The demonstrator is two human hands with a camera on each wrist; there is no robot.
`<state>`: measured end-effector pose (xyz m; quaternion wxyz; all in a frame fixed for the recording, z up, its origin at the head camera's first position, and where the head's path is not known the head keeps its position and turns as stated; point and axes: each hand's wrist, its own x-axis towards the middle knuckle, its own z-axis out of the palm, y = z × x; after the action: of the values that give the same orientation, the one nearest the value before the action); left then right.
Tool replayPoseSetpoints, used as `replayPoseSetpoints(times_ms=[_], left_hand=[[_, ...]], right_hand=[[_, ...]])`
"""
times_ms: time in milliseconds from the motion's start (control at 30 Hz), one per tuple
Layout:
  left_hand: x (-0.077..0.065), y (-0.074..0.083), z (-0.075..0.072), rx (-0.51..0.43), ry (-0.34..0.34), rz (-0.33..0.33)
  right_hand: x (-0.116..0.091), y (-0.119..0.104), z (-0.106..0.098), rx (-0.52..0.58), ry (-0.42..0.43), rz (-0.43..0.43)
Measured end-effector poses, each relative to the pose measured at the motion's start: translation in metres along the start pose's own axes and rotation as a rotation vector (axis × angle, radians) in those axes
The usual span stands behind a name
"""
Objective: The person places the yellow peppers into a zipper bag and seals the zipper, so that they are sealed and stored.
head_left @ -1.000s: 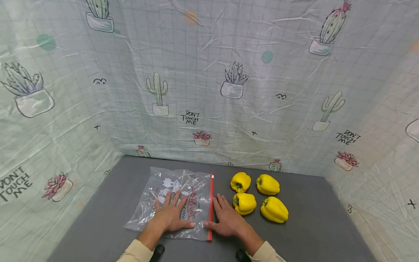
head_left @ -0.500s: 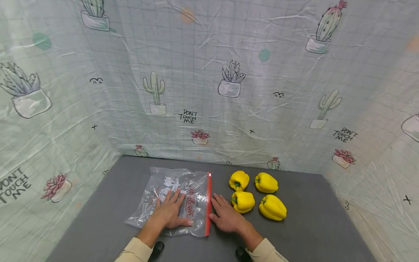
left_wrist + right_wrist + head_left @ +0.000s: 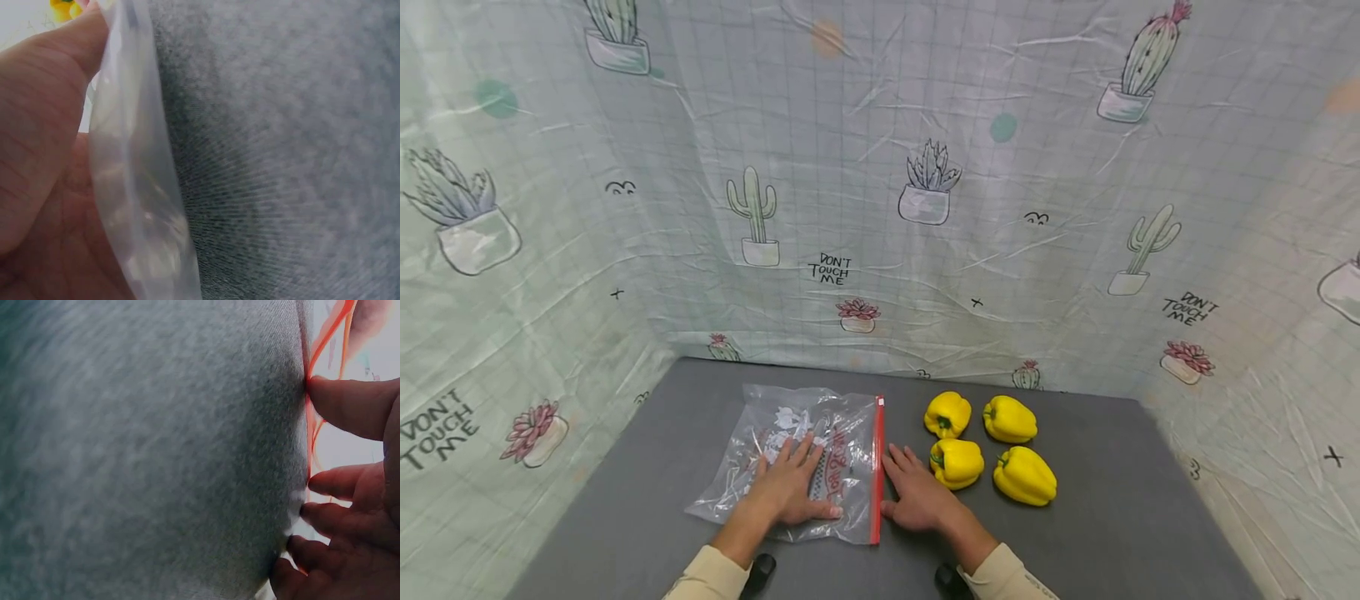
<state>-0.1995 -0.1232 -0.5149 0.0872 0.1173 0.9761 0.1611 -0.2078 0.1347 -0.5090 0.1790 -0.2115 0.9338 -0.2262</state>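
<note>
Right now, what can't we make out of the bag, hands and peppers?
Head: part of the white print on the clear zip bag, covered by the left hand.
Head: undersides of the yellow bell peppers, hidden by the peppers themselves.
Right wrist: part of the right hand, cut off by the right edge.
Left wrist: grey tabletop texture, blurred.

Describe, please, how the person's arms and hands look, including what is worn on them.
The left sleeve and right sleeve are cream-coloured and end short of the hands. The right one bears small dark marks, too small to read. The left hand and right hand are bare. A rounded black piece shows beside each sleeve.
</note>
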Motion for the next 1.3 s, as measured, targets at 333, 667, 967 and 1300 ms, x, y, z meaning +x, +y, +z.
replayPoseSetpoints(times_ms=[333,667,967,1300], left_hand=[[0.001,-0.002,0.001,0.002,-0.005,0.014],[0.000,-0.009,-0.007,-0.001,-0.004,0.013],[-0.008,-0.019,-0.004,0.103,0.070,0.014],[0.005,-0.017,-0.006,0.131,0.090,0.230]], right_hand=[[0.002,-0.002,0.006,-0.094,0.074,-0.006],[0.003,-0.009,0.004,-0.158,0.076,0.025],[0.006,-0.014,0.003,-0.191,0.052,0.049],[0.009,-0.013,0.003,-0.215,0.043,0.062]])
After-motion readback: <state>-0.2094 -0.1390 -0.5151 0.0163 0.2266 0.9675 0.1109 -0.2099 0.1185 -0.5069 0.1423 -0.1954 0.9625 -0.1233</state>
